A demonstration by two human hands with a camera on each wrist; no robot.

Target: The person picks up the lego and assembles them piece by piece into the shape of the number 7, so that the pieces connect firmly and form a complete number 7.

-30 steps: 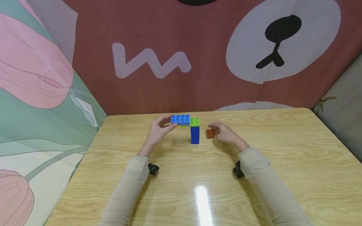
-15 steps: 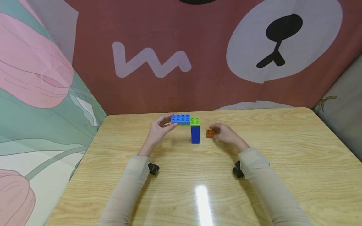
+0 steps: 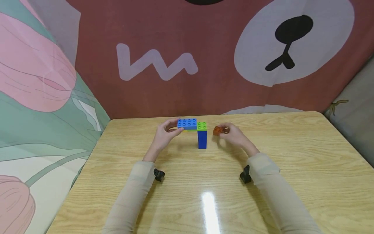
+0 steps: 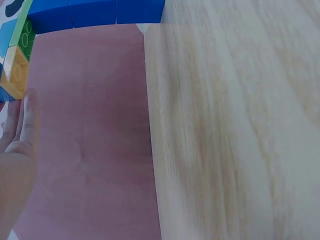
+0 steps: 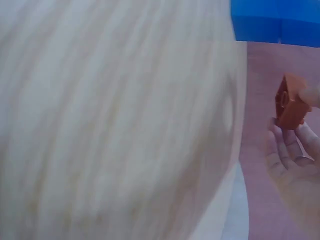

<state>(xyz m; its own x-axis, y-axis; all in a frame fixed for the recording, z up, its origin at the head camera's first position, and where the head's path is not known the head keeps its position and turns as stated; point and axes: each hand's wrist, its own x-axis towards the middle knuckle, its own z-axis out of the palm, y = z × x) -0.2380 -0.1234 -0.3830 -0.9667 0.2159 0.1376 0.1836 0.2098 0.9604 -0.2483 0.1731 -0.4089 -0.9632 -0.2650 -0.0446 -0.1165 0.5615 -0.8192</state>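
My left hand (image 3: 164, 136) grips the left end of a light blue building brick (image 3: 187, 123), thumb in front and fingers behind. Under that brick, a yellow brick (image 4: 17, 72) and a green brick (image 3: 202, 126) show their hollow undersides in the left wrist view. The green one caps a dark blue column (image 3: 202, 139) of stacked bricks that stands on the table, so the light blue and yellow bricks overhang to the left. To the column's right, my right hand (image 3: 233, 135) pinches a small orange-brown brick (image 5: 292, 102) between thumb and fingers, tilted and above the tabletop.
The wooden table (image 3: 187, 182) extends on all sides of the column. Behind its far edge hangs a reddish-brown cloth (image 3: 163, 97) with a bear print. A floral cloth (image 3: 38, 130) hangs at the left. Small black cameras (image 3: 159, 175) sit at both wrists.
My right hand has raised the orange-brown brick off the table and tilted it. My left hand and the brick column have stayed in place.
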